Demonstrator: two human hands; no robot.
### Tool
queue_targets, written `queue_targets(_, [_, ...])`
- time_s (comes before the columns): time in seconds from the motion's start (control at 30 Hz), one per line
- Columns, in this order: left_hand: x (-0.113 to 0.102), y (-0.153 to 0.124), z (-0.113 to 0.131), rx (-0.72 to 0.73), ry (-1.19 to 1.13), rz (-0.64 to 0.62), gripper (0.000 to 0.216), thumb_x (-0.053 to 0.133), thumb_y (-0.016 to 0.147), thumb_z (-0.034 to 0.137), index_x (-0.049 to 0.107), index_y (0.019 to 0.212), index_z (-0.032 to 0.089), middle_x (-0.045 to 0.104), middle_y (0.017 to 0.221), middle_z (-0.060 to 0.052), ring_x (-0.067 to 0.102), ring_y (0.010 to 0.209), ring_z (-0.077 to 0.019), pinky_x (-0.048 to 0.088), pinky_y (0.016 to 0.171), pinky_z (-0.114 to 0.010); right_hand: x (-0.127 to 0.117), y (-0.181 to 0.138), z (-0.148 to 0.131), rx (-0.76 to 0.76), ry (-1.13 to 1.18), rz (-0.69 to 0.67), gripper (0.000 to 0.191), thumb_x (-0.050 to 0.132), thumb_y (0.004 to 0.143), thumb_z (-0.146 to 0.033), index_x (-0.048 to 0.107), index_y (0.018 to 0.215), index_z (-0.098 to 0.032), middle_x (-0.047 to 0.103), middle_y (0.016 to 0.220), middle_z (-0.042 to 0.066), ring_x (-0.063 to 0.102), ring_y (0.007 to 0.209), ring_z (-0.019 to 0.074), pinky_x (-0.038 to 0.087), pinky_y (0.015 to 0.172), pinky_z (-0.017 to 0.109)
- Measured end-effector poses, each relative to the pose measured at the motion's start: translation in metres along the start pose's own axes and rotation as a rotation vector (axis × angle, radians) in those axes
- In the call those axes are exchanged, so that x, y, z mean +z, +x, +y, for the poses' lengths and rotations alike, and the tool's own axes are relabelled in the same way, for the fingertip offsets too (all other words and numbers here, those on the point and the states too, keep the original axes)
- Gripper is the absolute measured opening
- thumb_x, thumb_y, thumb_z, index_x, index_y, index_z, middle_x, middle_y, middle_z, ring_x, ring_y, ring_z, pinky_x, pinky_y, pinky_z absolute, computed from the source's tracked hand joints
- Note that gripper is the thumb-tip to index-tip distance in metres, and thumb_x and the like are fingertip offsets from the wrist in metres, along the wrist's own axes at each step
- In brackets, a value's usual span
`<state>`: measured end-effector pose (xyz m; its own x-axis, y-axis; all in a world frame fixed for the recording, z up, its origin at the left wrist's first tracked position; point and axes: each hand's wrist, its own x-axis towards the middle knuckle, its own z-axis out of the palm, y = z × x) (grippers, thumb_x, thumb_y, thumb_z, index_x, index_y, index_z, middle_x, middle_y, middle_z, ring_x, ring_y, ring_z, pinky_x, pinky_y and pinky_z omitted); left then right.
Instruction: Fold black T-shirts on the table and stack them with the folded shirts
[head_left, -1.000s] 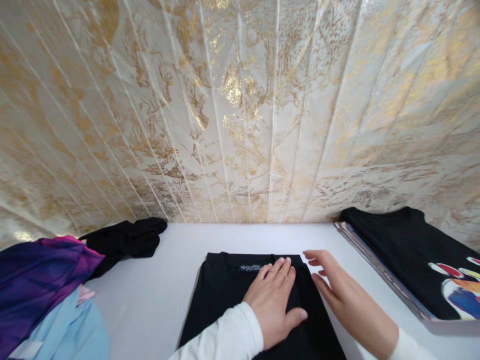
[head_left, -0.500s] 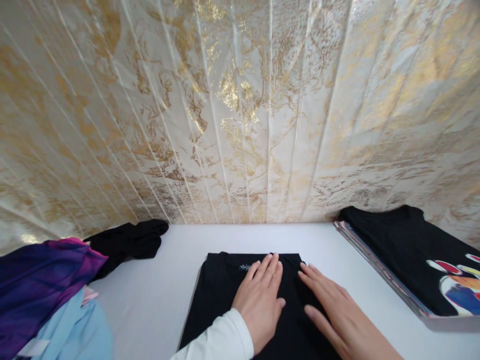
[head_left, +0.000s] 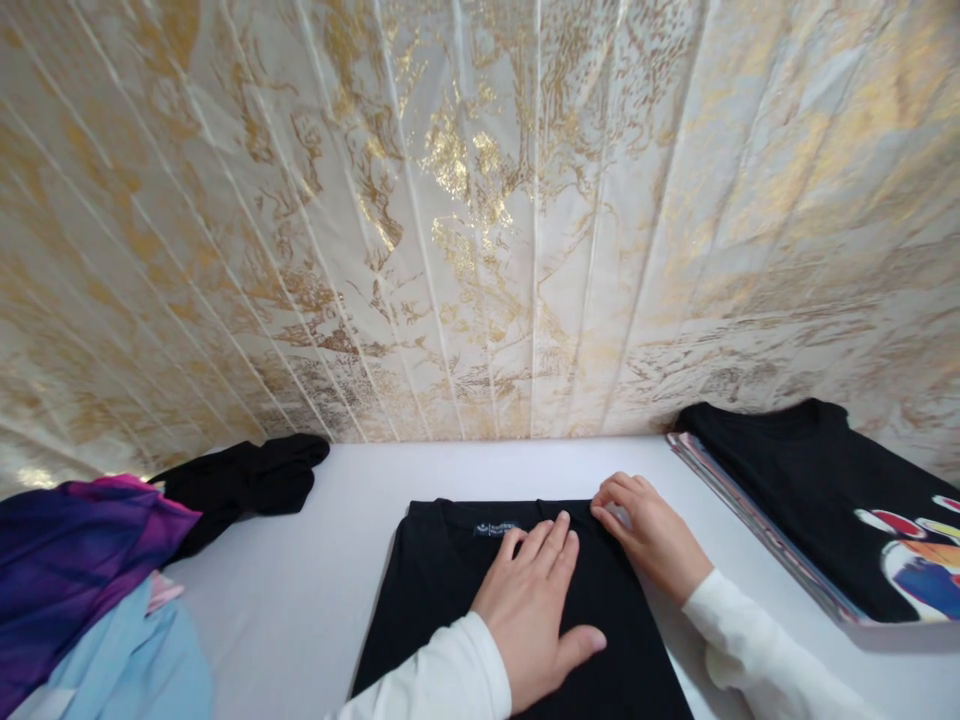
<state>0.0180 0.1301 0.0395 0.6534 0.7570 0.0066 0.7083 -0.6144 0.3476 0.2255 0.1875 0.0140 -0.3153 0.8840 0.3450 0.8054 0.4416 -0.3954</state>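
Observation:
A black T-shirt (head_left: 442,600) lies folded flat on the white table, its neckline at the far edge and a small printed label (head_left: 493,529) inside the collar. Flat on its upper middle rests my left hand (head_left: 529,605), fingers stretched and thumb out to the side. My right hand (head_left: 651,525) is at the shirt's far right corner, thumb and fingertips pinched together on the fabric. The shirt's near end runs out of the picture.
At the right lies a stack of folded clothes (head_left: 757,530), topped by a black shirt with a colourful print. Loose purple (head_left: 82,545), light blue (head_left: 135,650) and black garments (head_left: 247,485) heap at the left. A gold-patterned curtain (head_left: 480,250) hangs behind the white table (head_left: 285,600).
My right hand has moved from the shirt's right side up to its far right corner and pinched the fabric there. My left hand has shifted slightly right, its thumb spread wider.

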Motion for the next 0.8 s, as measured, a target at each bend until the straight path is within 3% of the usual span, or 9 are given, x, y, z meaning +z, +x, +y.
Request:
queue_targets(0.33, [0.004,0.004,0.004,-0.046,0.009,0.021,0.070,0.036,0.089,0.060,0.026,0.143,0.017,0.016,0.151,-0.008,0.026,0.133,-0.0317,0.022,0.108,-0.054,-0.002,-0.001,0.000,0.006,0.065,-0.034,0.013,0.049,0.087,-0.026,0.056,0.077,-0.022,0.057,0.091,0.005,0.050,0.087,0.0212,0.039,0.081,0.038])
queue_targets(0.5, [0.004,0.001,0.005,-0.043,-0.001,0.020,0.070,0.036,0.089,0.060,0.024,0.144,0.018,0.013,0.152,-0.008,0.024,0.134,-0.0316,0.020,0.108,-0.056,0.000,0.000,0.003,0.018,0.056,0.014,0.017,0.044,0.089,-0.025,0.055,0.076,-0.022,0.056,0.087,0.004,0.051,0.084,0.0204,0.039,0.080,0.037])
queue_targets(0.8, [-0.003,0.003,0.005,0.009,0.045,0.033,0.063,0.046,0.086,0.057,0.030,0.141,0.030,0.016,0.151,-0.010,0.028,0.132,-0.0351,0.022,0.104,-0.058,0.011,-0.001,0.004,0.065,0.017,0.074,0.014,0.042,0.087,-0.020,0.048,0.076,-0.021,0.053,0.080,0.005,0.049,0.078,0.0209,0.040,0.074,0.036])
